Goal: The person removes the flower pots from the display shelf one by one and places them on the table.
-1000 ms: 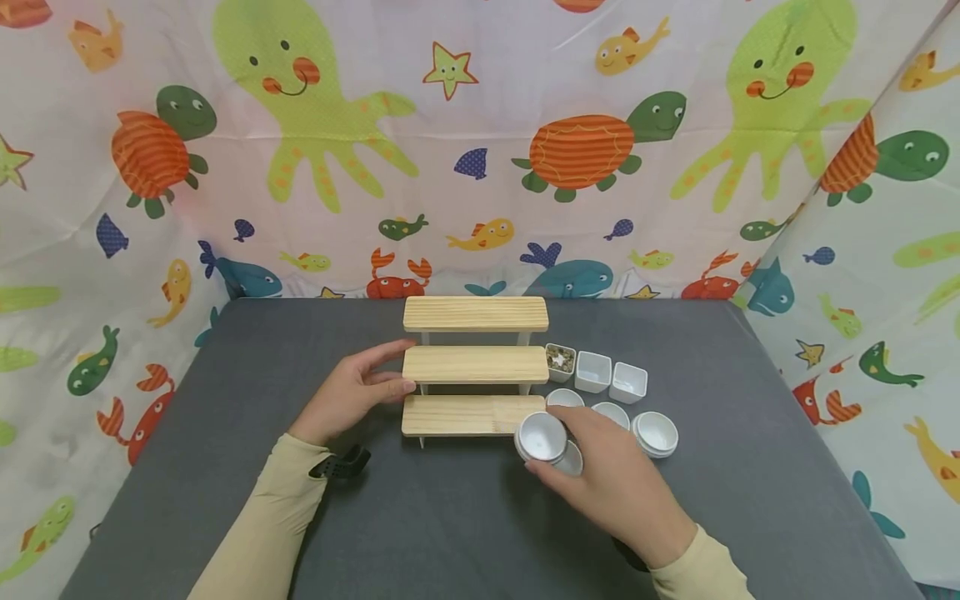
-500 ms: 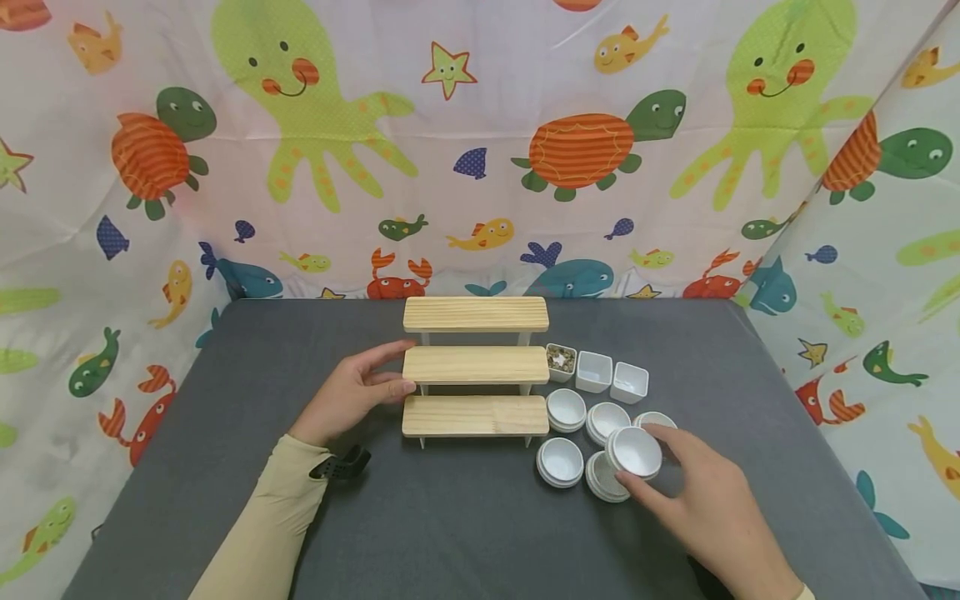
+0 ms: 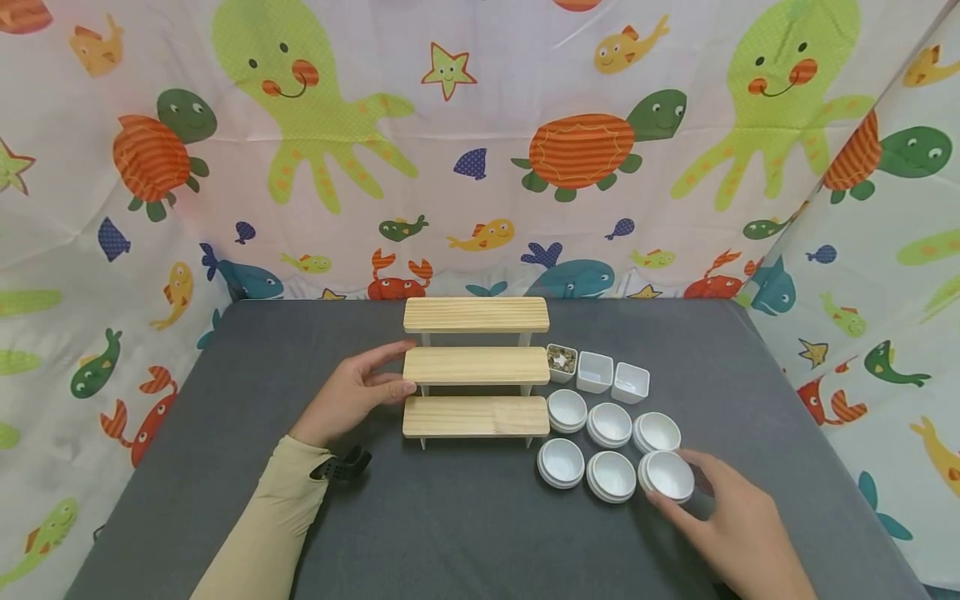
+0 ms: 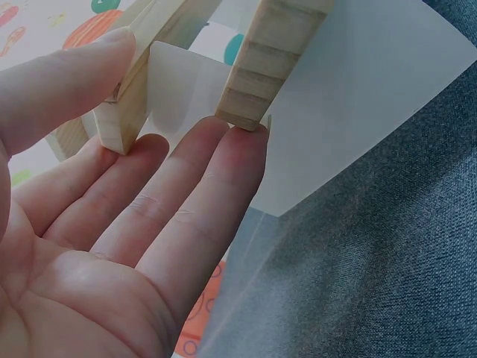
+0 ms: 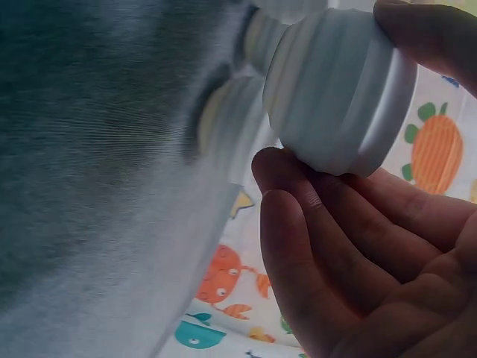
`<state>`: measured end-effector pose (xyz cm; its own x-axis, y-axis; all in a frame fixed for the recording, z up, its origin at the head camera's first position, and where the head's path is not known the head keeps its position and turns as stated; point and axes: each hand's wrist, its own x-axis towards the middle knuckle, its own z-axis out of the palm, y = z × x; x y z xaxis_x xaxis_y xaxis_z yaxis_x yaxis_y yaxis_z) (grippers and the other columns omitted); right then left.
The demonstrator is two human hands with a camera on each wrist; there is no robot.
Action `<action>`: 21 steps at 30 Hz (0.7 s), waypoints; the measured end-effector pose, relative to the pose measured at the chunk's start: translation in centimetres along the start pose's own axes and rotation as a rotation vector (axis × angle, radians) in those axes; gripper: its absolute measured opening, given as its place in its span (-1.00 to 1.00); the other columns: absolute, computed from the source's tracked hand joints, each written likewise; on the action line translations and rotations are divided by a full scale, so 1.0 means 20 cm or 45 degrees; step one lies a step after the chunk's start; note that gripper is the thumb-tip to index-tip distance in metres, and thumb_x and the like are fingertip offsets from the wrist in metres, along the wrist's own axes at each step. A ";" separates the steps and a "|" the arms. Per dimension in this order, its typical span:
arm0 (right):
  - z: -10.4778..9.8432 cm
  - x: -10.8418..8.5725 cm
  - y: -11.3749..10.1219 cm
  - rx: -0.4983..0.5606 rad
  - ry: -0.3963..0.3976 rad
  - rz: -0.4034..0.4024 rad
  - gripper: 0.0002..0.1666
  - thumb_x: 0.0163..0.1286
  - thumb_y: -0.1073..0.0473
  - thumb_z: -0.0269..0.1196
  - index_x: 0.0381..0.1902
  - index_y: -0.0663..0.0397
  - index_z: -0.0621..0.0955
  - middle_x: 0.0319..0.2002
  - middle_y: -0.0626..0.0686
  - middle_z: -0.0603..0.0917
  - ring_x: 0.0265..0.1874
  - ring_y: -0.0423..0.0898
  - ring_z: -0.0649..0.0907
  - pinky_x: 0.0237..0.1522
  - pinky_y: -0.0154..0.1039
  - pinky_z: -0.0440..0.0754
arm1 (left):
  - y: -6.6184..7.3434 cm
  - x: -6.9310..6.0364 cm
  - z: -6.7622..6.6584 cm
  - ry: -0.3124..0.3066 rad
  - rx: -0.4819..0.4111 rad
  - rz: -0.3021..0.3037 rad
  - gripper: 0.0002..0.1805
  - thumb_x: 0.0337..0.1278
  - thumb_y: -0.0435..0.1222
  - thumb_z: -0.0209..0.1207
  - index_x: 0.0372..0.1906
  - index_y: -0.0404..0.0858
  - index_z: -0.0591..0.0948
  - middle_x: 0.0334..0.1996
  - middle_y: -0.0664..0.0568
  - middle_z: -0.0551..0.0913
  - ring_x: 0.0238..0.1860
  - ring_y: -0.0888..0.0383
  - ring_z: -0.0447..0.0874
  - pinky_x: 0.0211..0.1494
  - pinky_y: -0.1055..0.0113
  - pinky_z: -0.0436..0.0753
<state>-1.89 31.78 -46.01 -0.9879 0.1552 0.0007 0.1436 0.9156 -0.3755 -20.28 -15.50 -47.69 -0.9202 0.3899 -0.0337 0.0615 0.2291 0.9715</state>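
My left hand (image 3: 354, 392) is at the left end of a three-tier wooden display stand (image 3: 476, 367), gripping the middle board between thumb and index finger. In the left wrist view, other fingertips touch the end of another board (image 4: 261, 74). White cups fill the space right of the stand. My right hand (image 3: 738, 521) holds a small stack of round white cups (image 3: 670, 477) at the front right, thumb on one side, fingers on the other. Whether that stack touches the cloth, I cannot tell. Several similar stacks, including a front middle one (image 3: 611, 477), stand beside it in two rows.
Behind the round stacks are three square white cups; the left one (image 3: 562, 360) contains small brownish pieces with a white star shape, the others (image 3: 595, 371) look bare inside. Grey cloth (image 3: 420, 525) covers the table. A sea-animal curtain (image 3: 480, 167) hangs behind and at both sides.
My right hand has carried its cup stack rightward from near the stand's front right corner, over the front middle stack, and lowered it at the front right. The left hand stays put.
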 end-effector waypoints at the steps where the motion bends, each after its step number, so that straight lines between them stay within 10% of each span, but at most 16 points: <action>1: 0.01 0.01 0.01 -0.004 -0.027 0.021 0.06 0.18 -0.53 0.51 0.31 0.17 0.62 0.14 0.30 0.75 -0.05 0.15 0.76 -0.02 0.26 0.77 | 0.00 0.00 0.00 0.001 0.000 0.000 -0.19 0.28 -0.13 0.52 0.59 0.05 0.47 0.54 -0.06 0.53 0.30 -0.05 0.79 0.14 0.14 0.85; 21: 0.12 0.02 0.08 0.008 -0.001 -0.001 0.01 0.19 -0.46 0.55 0.28 0.20 0.64 0.10 0.29 0.77 -0.05 0.16 0.77 0.01 0.27 0.74 | -0.01 0.00 0.00 -0.002 -0.004 0.003 -0.17 0.27 -0.13 0.53 0.60 0.02 0.46 0.52 -0.11 0.55 0.27 -0.03 0.81 0.17 0.15 0.84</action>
<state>-2.13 32.46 -48.82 -0.9881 0.1541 0.0005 0.1423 0.9135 -0.3812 -20.40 -15.56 -47.89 -0.9195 0.3918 -0.0320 0.0622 0.2252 0.9723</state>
